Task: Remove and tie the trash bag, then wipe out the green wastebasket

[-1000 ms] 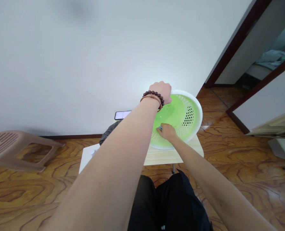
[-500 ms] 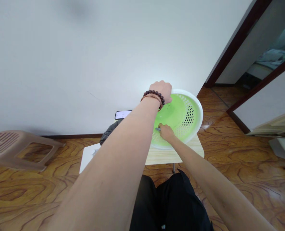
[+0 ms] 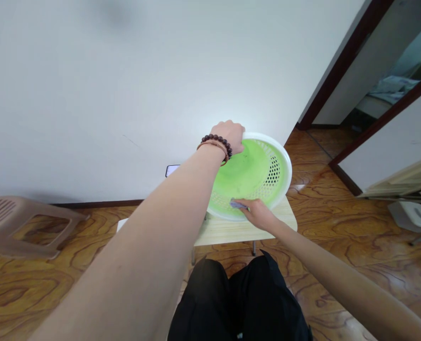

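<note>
A round plastic basket [image 3: 287,166], with a white rim and a green inside with holes, rests tilted on a pale wooden table [image 3: 228,233]. My left hand [image 3: 230,136], with a bead bracelet at its wrist, is closed over the far left part of the rim. Its fingertips are hidden from me. Inside the near edge of the basket, my right hand [image 3: 260,214] pinches a small, greyish folded cloth [image 3: 237,204]. The cloth is against or just above the perforated side; I cannot tell which.
A phone [image 3: 172,169] lies by the wall, partly behind my left forearm. A white corner [image 3: 121,224] shows left of that arm. A brown plastic stool [image 3: 54,220] stands at the left. On the right are a doorway and a white bin [image 3: 411,215].
My right hand has drawn the cloth toward the basket's near edge, and more of the cloth shows. The left hand keeps its place on the rim. The whole view has shifted slightly.
</note>
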{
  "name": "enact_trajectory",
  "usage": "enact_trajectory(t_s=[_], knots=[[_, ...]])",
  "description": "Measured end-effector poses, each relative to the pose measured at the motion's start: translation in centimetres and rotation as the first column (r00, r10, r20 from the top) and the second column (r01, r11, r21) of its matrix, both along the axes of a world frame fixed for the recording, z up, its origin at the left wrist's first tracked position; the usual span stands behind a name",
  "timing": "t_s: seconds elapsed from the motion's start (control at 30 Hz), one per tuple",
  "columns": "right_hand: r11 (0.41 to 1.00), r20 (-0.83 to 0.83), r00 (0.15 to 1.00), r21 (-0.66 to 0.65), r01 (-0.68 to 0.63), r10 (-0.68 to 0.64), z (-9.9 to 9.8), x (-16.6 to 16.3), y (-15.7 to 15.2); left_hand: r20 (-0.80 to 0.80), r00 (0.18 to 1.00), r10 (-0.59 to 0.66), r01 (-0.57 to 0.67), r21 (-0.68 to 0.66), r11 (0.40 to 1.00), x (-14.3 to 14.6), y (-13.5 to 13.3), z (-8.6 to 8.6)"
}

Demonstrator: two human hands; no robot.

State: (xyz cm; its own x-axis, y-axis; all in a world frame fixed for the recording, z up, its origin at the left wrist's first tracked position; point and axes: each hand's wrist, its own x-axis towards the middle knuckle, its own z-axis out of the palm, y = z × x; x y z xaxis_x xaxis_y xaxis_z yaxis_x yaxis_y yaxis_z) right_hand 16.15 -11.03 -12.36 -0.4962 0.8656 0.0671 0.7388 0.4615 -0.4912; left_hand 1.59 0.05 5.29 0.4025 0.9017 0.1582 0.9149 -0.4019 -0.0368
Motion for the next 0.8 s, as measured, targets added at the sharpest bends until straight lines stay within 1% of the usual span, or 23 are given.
enact_trajectory(t_s=[0.07, 0.1, 0.17, 0.27, 0.37, 0.43, 0.53, 0.6, 0.67, 0.73, 0.77, 0.8], knots=[[0.979, 0.047, 0.980, 0.067, 0.192, -0.196, -0.8, -0.7, 2.5, -0.007, 1.000, 0.002, -0.002, 0.006, 1.000, 0.0, 0.0, 0.0], [0.967, 0.092, 0.963, 0.070, 0.247, -0.253, -1.4, -1.2, 3.7, -0.018, 1.000, 0.008, -0.008, 0.004, 1.000, 0.0, 0.0, 0.0], [0.961, 0.159, 0.947, 0.041, 0.275, -0.278, -2.5, -2.4, 5.4, -0.044, 0.999, 0.028, -0.028, -0.006, 1.000, 0.0, -0.1, 0.1], [0.977, 0.196, 0.958, -0.013, 0.214, -0.207, -3.8, -3.9, 6.2, -0.068, 0.997, 0.039, -0.040, -0.011, 0.999, 0.0, -0.2, 0.2], [0.991, 0.178, 0.978, -0.050, 0.123, -0.113, -3.9, -4.5, 4.9, -0.062, 0.997, 0.037, -0.037, -0.006, 0.999, 0.0, -0.2, 0.3], [0.997, 0.119, 0.992, -0.061, 0.050, -0.043, -3.4, -4.2, 3.2, -0.049, 0.998, 0.050, -0.051, -0.014, 0.999, 0.0, -0.2, 0.2], [0.997, 0.000, 0.997, -0.028, -0.071, 0.071, -2.4, -3.0, -0.3, -0.044, 0.997, 0.060, -0.062, -0.032, 0.998, 0.0, -0.2, 0.2], [0.988, -0.061, 0.986, 0.002, -0.153, 0.153, -1.7, -1.8, -2.6, -0.044, 0.998, 0.054, -0.056, -0.031, 0.998, 0.0, -0.2, 0.2], [0.971, -0.091, 0.967, 0.010, -0.240, 0.240, -0.9, -0.7, -4.2, -0.041, 0.998, 0.051, -0.052, -0.026, 0.998, -0.1, -0.2, 0.1], [0.956, -0.093, 0.952, -0.006, -0.293, 0.291, -0.2, 0.1, -4.6, -0.041, 0.998, 0.047, -0.048, -0.028, 0.998, -0.1, -0.1, 0.1], [0.959, -0.088, 0.955, -0.009, -0.284, 0.282, 0.0, 0.4, -4.2, -0.039, 0.998, 0.045, -0.046, -0.029, 0.999, -0.1, -0.1, 0.1], [0.970, -0.080, 0.967, -0.001, -0.242, 0.241, 0.1, 0.5, -3.5, -0.035, 0.998, 0.042, -0.043, -0.029, 0.999, -0.1, -0.1, 0.0]])
